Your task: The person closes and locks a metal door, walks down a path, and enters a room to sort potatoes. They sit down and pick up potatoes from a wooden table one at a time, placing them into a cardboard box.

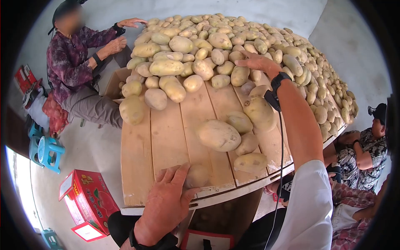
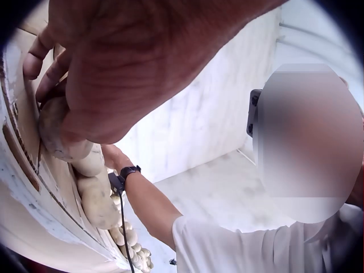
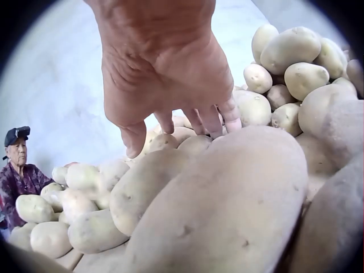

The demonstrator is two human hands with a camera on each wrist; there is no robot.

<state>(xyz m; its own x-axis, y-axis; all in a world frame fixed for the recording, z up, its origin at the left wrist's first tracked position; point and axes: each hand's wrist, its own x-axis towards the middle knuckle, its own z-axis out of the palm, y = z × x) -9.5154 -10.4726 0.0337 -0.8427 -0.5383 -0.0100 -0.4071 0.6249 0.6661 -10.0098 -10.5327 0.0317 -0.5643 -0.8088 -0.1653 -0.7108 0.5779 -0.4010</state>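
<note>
At the front edge of the slatted wooden table, my left hand (image 1: pixel 168 200) holds a small potato (image 1: pixel 197 176) between thumb and forefinger. In the left wrist view, that potato (image 2: pixel 57 128) sits under the fingers, with the thumb against its side. My right hand (image 1: pixel 260 63) reaches over the near slope of the big potato heap (image 1: pixel 233 39). Its fingers are spread and extended down toward the potatoes. Seen from the right wrist, this hand (image 3: pixel 170 79) grips nothing, and a large potato (image 3: pixel 222 199) lies close below it.
Several loose potatoes (image 1: pixel 218 135) lie mid-table on the wooden slats (image 1: pixel 166 137). A person (image 1: pixel 68 58) sits at the far left beside the heap; others (image 1: pixel 360 154) sit at the right. A red carton (image 1: pixel 93 200) and blue stools (image 1: pixel 50 151) stand on the left floor. A cable (image 1: pixel 281 154) hangs from my right wrist.
</note>
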